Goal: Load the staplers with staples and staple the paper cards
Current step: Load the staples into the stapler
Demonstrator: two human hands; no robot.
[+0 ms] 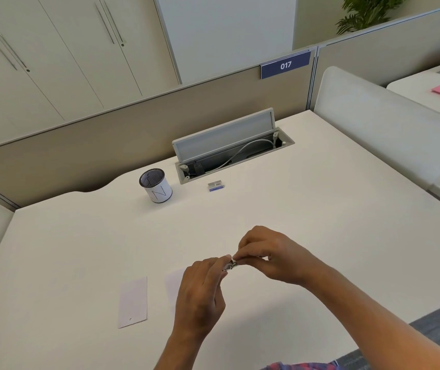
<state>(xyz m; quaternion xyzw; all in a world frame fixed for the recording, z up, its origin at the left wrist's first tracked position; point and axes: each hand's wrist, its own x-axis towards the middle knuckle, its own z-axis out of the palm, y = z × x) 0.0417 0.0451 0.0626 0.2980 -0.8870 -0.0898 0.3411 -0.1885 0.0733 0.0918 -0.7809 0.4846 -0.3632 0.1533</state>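
My left hand (200, 295) and my right hand (269, 256) meet above the white desk (307, 222), both curled round a small metallic stapler (230, 265). Only a bit of shiny metal shows between the fingertips; the rest is hidden. A pale paper card (132, 302) lies flat on the desk to the left of my left hand. A second pale card (173, 284) lies partly under my left hand. A small blue and white staple box (215, 185) sits farther back near the cable hatch.
A mesh pen cup (156, 185) stands at the back left of the desk. An open cable hatch (229, 148) with its lid raised is set into the desk behind the staple box. Partition walls enclose the back and right sides.
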